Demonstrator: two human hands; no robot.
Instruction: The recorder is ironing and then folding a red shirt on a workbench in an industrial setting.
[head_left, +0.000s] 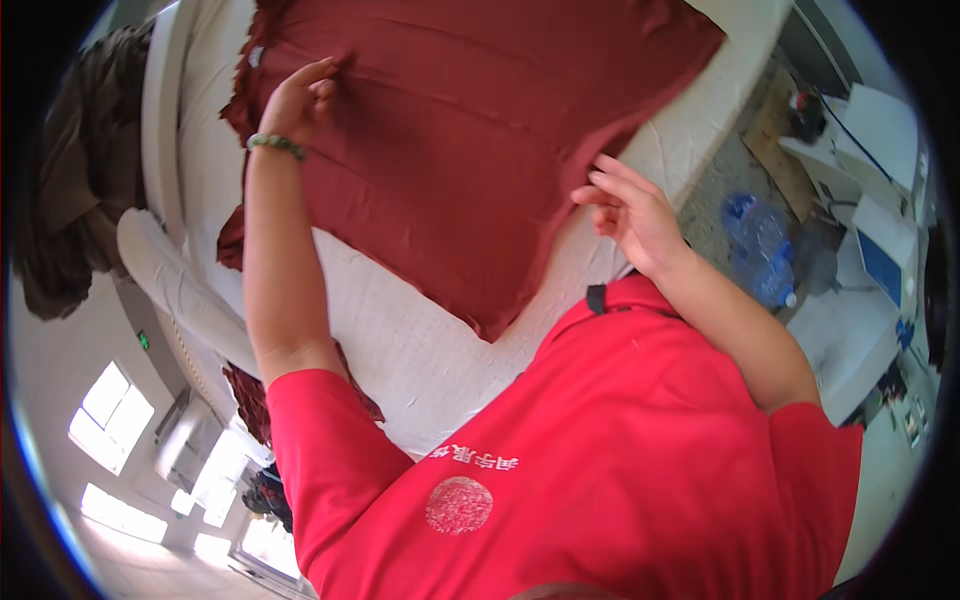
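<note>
A dark red piece of fabric (450, 130) lies spread over a pale padded table (390, 310), with one pointed corner toward me and a ruffled edge on the left. My left hand (298, 103), wearing a bead bracelet (277, 146), reaches over its left part. The fingertips there are closed on the fabric, and small creases run out from them. By the right edge of the fabric is my right hand (638, 215), its fingers loosely bent and apart. Whether those fingertips touch the cloth I cannot tell.
Dark brown cloth (85, 170) hangs in a heap left of the table. More dark red fabric (248, 402) shows beside my left upper arm. On the right, clear blue plastic bottles (762, 245) stand on the floor near white furniture (850, 330).
</note>
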